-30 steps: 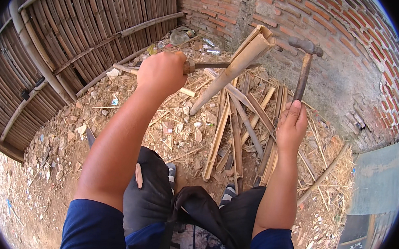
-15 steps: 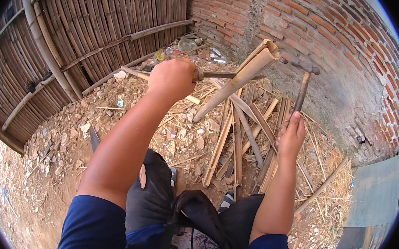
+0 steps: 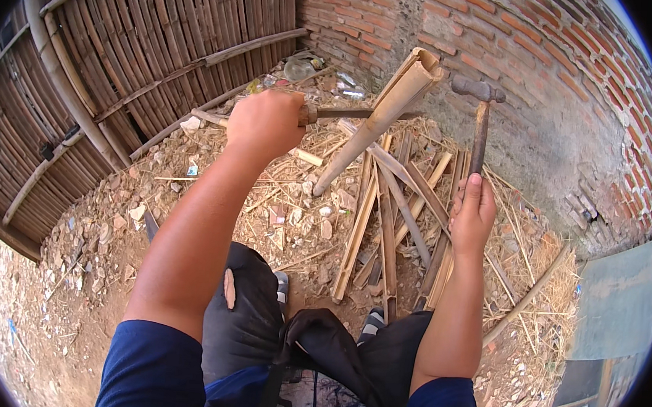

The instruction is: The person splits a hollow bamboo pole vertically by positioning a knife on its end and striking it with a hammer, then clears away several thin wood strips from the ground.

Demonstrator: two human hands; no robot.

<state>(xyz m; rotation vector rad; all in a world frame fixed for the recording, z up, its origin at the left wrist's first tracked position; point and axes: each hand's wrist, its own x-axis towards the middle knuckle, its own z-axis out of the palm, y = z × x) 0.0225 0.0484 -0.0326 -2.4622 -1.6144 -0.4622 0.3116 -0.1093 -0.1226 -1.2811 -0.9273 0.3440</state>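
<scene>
My left hand [image 3: 265,126] is wrapped round the wooden handle of a large knife [image 3: 341,113], probably a machete. Its dark blade runs sideways into a split bamboo pole [image 3: 382,120], and the tip shows on the far right side of it. Cracked open at the top, the pole leans up and to the right, its lower end near the rubble. In my right hand [image 3: 474,215], a hammer [image 3: 480,135] is held upright by its handle. The hammer's metal head is just right of the pole's top, apart from the blade.
Split bamboo strips [image 3: 388,243] lie heaped before my feet on rubble and straw. A slatted bamboo fence [image 3: 177,46] stands at the left, a brick wall [image 3: 535,74] behind and right. A grey-green sheet [image 3: 613,303] is at the right edge.
The hammer has moved a little left and up, closer to the pole's top. My left hand, the knife and the pole's top have shifted slightly left.
</scene>
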